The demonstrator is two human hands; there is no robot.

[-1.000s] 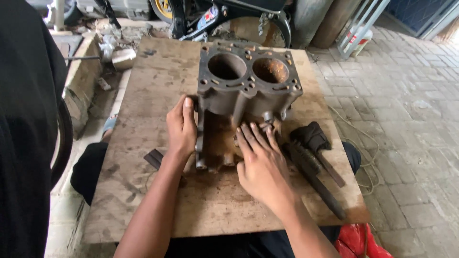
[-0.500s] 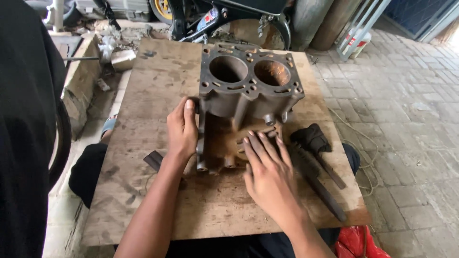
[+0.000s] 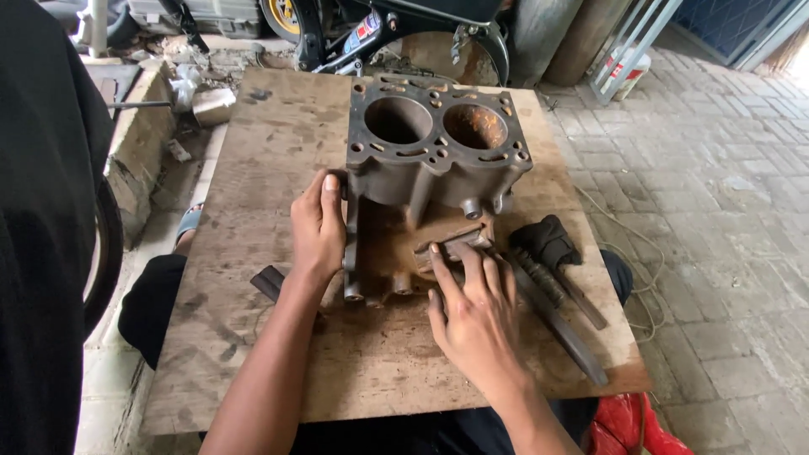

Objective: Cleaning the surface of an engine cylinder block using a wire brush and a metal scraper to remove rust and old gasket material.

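Note:
A grey, rusty two-bore engine cylinder block (image 3: 434,156) lies on a worn wooden board (image 3: 253,194). My left hand (image 3: 318,227) grips the block's left side near its lower flange. My right hand (image 3: 474,307) rests flat with fingers spread on the block's rusty lower face, its index finger touching a small flat metal piece (image 3: 455,244) there. Whether that hand grips the piece I cannot tell.
A dark rag (image 3: 546,240) and long metal tools (image 3: 556,312) lie on the board to the right. A small dark block (image 3: 270,282) sits left of my forearm. A motorcycle (image 3: 396,25) stands behind. A person in black (image 3: 42,236) is at left. Something red (image 3: 628,425) lies at lower right.
My right hand has slid down and toward me along the block's lower face. The left hand has stayed on the block's left side.

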